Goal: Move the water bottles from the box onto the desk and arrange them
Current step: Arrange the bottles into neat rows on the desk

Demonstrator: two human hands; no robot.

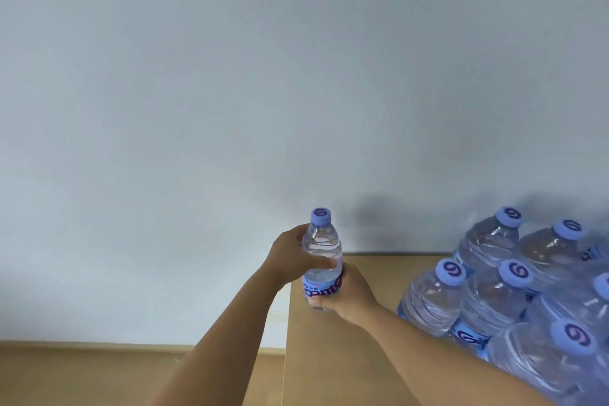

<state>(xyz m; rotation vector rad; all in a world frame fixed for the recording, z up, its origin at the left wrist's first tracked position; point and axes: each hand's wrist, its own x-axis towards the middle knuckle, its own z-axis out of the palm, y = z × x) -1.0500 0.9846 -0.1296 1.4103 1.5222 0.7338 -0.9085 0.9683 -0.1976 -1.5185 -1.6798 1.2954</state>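
While both hands close round it, one bottle (322, 260) stands upright just above the far left corner of the worktop (342, 356), near the picture's centre, a little toward 5 o'clock. Whether its base touches the worktop cannot be told, as the lower hand hides it. The left hand (293, 257) has its grip wrapped on the clear upper body from the 9 o'clock side, thumb across the front. The right hand (347, 297) has its grip shut on the labelled lower part from the 4 o'clock side, fingers curling under the blue label. Its lilac cap (321, 216) is on and carries a dark swirl mark. Water fills it to the shoulder.

At 3 to 5 o'clock of the held bottle, well apart from it, a cluster of bottles (514, 300) stands packed on the worktop, caps up, shoulders touching; they look bound in clear film, though the blur leaves that unsure. The nearest of them has its cap (450, 271) at about 3 o'clock of the right hand.

Behind everything rises a plain pale wall (230, 92). At 7 o'clock, below the left forearm, lies a wooden floor (99, 379).
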